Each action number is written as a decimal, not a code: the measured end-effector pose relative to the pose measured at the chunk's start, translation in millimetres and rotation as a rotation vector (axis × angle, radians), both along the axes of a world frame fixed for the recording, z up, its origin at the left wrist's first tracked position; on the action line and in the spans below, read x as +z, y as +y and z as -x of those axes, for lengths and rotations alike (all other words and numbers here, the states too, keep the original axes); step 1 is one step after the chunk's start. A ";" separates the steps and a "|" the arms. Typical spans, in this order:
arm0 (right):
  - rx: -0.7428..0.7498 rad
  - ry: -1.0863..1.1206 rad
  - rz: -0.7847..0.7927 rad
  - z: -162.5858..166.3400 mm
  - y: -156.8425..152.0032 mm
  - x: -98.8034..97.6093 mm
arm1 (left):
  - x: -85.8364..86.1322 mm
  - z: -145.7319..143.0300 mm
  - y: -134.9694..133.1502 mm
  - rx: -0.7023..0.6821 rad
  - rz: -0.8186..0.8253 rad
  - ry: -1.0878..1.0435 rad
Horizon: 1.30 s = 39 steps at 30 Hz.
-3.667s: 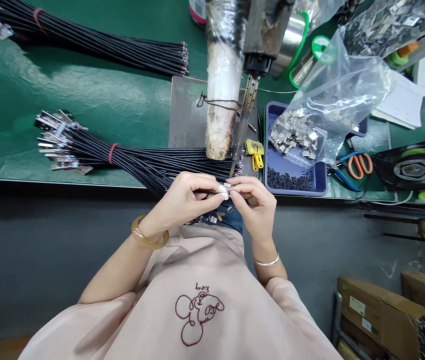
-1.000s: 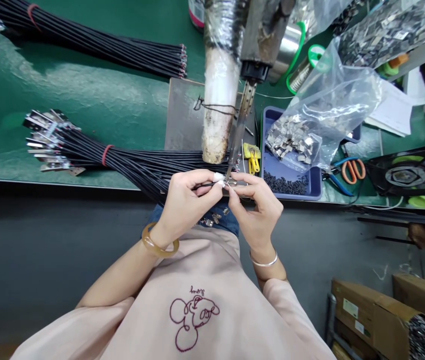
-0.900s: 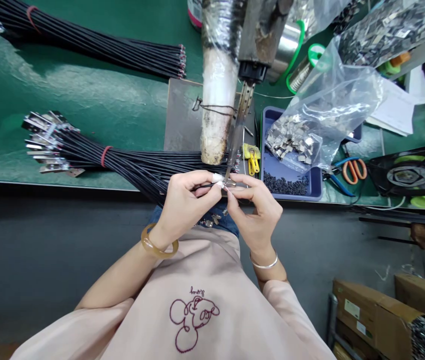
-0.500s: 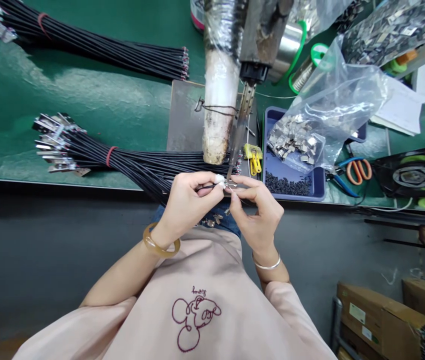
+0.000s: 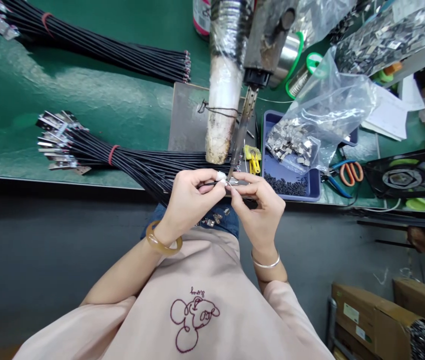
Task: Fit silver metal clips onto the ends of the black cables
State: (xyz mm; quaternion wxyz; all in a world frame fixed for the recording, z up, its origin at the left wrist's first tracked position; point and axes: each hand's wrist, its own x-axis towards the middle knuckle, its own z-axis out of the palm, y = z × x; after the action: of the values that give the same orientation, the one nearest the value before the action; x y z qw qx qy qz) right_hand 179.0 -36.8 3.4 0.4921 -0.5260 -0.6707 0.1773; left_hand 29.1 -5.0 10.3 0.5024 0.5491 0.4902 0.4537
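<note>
My left hand pinches the end of a thin black wire, with a white cot on one fingertip. My right hand pinches a small metal terminal against that wire end. Both meet just under the tip of a fixed soldering iron at the green bench's front edge. A banded bundle of black wires lies to the left, metal clips on its far end. Several loose terminals rest on my lap.
A blue tray holds small black sleeves and an open plastic bag of metal terminals. A second wire bundle lies at the back. Orange-handled scissors, a fan and solder spools stand at the right. Cardboard boxes sit on the floor.
Both hands have risen from my lap edge to the iron's tip and stay there, still pinching the wire end and the terminal. The view shifted slightly.
</note>
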 end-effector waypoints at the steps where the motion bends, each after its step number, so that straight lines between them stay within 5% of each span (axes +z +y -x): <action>1: 0.006 -0.024 -0.010 -0.2 -0.6 0.6 | -0.3 0.1 0.2 -0.004 0.007 0.008; 9: 0.016 -0.012 -0.016 -1.1 -8.3 -3.6 | -4.3 3.8 -1.2 -0.072 -0.012 0.077; 14: 0.032 0.150 0.141 -3.9 -6.8 -4.9 | -0.1 6.7 -0.8 -0.108 -0.104 0.096; 21: 0.018 -0.066 -0.080 -1.3 -4.2 -5.1 | -5.5 3.6 -4.3 -0.056 -0.093 0.103; 32: -0.004 -0.061 -0.103 1.1 3.9 -5.4 | -4.3 -5.0 -1.5 0.070 -0.201 0.129; 39: 0.026 -0.098 -0.105 -1.1 -6.7 -10.4 | -10.8 -2.5 -5.9 0.007 -0.118 0.169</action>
State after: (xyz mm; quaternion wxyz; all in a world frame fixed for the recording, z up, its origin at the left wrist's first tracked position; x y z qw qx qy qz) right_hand 180.0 -43.5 -7.1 0.4832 -0.4985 -0.7092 0.1223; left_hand 31.6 -10.9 -0.5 0.4244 0.6122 0.5051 0.4359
